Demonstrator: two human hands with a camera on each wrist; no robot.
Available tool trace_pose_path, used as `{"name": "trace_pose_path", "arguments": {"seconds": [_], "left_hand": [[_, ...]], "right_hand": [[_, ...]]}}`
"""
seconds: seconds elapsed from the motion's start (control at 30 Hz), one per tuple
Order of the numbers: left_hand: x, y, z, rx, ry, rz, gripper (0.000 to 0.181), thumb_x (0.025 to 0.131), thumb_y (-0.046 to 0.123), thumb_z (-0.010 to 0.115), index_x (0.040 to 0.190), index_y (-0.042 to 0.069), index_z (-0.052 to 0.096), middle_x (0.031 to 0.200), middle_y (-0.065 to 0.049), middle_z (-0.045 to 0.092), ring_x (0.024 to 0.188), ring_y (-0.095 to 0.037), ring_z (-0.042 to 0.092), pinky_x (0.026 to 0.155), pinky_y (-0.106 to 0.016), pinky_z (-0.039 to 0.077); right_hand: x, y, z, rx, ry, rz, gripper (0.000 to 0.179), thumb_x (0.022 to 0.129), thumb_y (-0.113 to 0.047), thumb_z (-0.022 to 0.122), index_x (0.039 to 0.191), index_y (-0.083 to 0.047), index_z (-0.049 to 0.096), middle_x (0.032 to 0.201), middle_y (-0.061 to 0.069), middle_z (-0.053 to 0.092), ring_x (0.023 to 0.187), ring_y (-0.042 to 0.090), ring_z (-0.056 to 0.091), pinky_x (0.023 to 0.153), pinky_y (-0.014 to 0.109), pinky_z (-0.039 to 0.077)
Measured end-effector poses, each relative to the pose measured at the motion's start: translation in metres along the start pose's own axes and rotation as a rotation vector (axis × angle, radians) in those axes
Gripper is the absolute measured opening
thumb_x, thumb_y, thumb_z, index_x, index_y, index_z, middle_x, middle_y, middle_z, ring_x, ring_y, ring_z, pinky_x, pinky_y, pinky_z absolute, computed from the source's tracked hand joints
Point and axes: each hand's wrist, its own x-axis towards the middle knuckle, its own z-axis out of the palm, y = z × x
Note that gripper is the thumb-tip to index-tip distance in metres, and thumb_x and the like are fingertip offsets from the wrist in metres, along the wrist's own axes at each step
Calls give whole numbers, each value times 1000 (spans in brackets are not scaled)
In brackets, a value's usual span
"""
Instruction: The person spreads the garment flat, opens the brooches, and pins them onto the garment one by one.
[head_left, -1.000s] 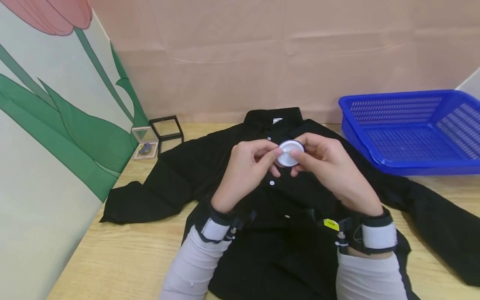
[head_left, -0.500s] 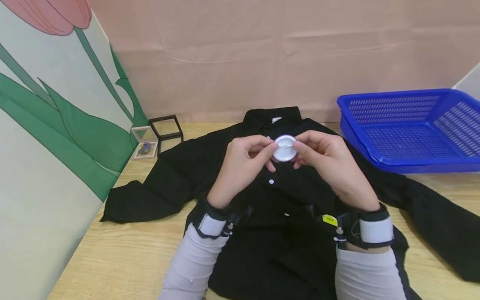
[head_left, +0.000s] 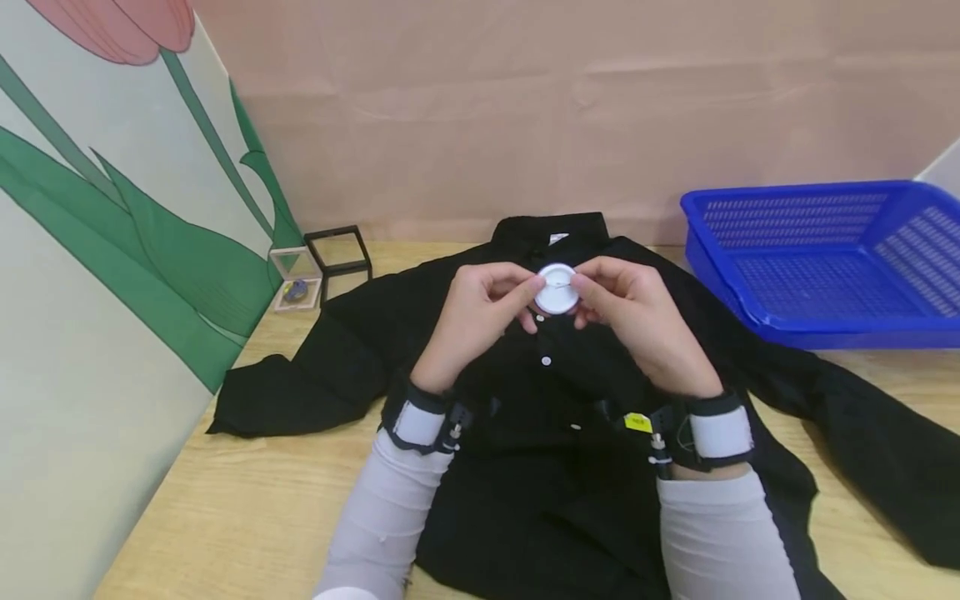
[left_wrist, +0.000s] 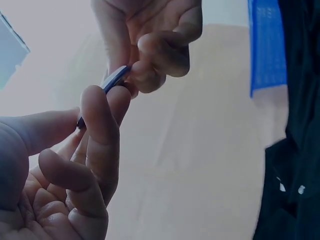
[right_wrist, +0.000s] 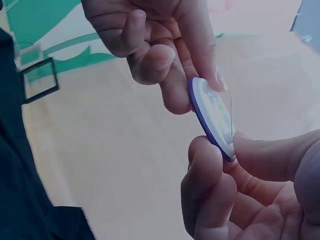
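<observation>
A round button badge (head_left: 556, 300) is held up over the black shirt (head_left: 480, 475), its white back toward the head camera. My left hand (head_left: 480, 315) pinches the badge's left edge between thumb and fingers. My right hand (head_left: 643, 327) pinches the opposite edge, its thumb by the pin. In the right wrist view the badge (right_wrist: 207, 110) shows a blue-purple rim, and its thin pin needle (right_wrist: 231, 112) stands away from the back. Seen nearly edge-on in the left wrist view, the badge (left_wrist: 116, 79) is partly hidden by fingers.
The shirt lies spread on the wooden table (head_left: 247, 517). A blue plastic basket (head_left: 825, 340) stands at the back right. At the back left are a dark frame-like case (head_left: 337, 268) and a small pale open case with a bluish round item (head_left: 296, 292) in it.
Both hands have moved a little left and up with the badge between them. The thumbs have drawn apart, so more of the white back and the pin shows.
</observation>
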Motion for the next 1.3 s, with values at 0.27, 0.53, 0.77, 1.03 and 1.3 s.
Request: {"name": "trace_pose_path", "arguments": {"seconds": [0.27, 0.53, 0.77, 1.03, 1.3], "left_hand": [[11, -25, -18, -20, -23, -105, 18, 96, 13, 65, 102, -2, 73, 83, -22, 74, 59, -13, 68, 48, -26, 42], [31, -35, -31, 137, 11, -220, 19, 96, 17, 66, 101, 1, 74, 82, -18, 75, 58, -12, 68, 49, -23, 42], [45, -53, -42, 216, 46, -308, 20, 96, 14, 65, 101, -4, 73, 82, -21, 74, 59, -24, 69, 52, -20, 46], [56, -81, -47, 368, 60, -353, 20, 96, 12, 63, 97, -6, 72, 80, -20, 74, 69, -38, 71, 57, -23, 54], [73, -98, -48, 620, 36, -353, 21, 96, 16, 63, 91, 0, 75, 75, -12, 74, 62, -27, 72, 51, -20, 48]], "right_hand": [[35, 15, 7, -36, -74, 26, 29, 102, -22, 56, 112, 4, 62, 85, 2, 62, 71, 15, 61, 69, 22, 53], [65, 30, 10, -71, -104, 82, 31, 102, -22, 57, 118, 3, 63, 91, 8, 66, 73, 12, 62, 69, 20, 54], [87, 50, 11, -151, -71, 149, 29, 101, -20, 57, 120, 1, 65, 102, 19, 70, 74, 15, 64, 71, 22, 54], [109, 72, 13, -196, -100, 217, 30, 102, -18, 55, 123, 3, 63, 112, 22, 67, 78, 16, 63, 68, 19, 50], [143, 88, 16, -254, -162, 271, 26, 100, -14, 58, 117, 4, 65, 91, 11, 67, 66, 12, 58, 61, 21, 50]]}}
